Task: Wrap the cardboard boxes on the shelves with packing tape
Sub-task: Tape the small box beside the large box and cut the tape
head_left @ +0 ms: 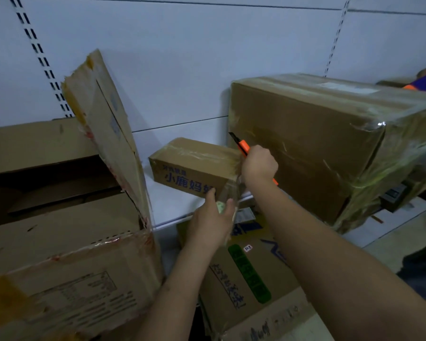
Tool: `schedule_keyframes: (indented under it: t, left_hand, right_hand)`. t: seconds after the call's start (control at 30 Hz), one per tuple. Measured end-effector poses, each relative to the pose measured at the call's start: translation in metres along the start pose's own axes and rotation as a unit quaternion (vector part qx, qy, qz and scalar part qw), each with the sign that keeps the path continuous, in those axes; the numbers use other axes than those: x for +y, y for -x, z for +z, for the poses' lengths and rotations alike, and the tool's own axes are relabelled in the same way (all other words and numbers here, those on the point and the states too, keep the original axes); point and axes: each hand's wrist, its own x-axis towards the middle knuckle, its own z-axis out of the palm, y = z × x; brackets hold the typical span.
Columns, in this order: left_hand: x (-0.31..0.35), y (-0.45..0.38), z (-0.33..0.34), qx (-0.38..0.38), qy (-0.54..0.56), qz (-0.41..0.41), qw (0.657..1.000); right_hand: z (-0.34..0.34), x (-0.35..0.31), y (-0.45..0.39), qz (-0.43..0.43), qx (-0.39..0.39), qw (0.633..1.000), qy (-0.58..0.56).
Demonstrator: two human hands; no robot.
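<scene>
Here, right grip [258,164] clasps an orange cutter [241,145]; left grip [213,217] pinches glossy tape [229,193] on the small oblong carton [192,166].

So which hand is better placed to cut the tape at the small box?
The right hand. It already grips the orange utility knife beside the small box, where the tape stretches. The left hand is occupied holding the tape roll taut below.

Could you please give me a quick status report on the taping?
Right hand grips orange utility knife. Left hand holds tape roll at small box. Tape uncut. Big wrapped box crowds right.
</scene>
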Motion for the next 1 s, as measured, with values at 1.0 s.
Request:
schedule_keyframes:
  t: [1.0]
  left_hand:
    - [0.007, -0.023, 0.007, 0.006, 0.167, -0.060, 0.984]
  right_hand:
    - [-0.038, 0.066, 0.075, -0.340, -0.072, 0.913, 0.215]
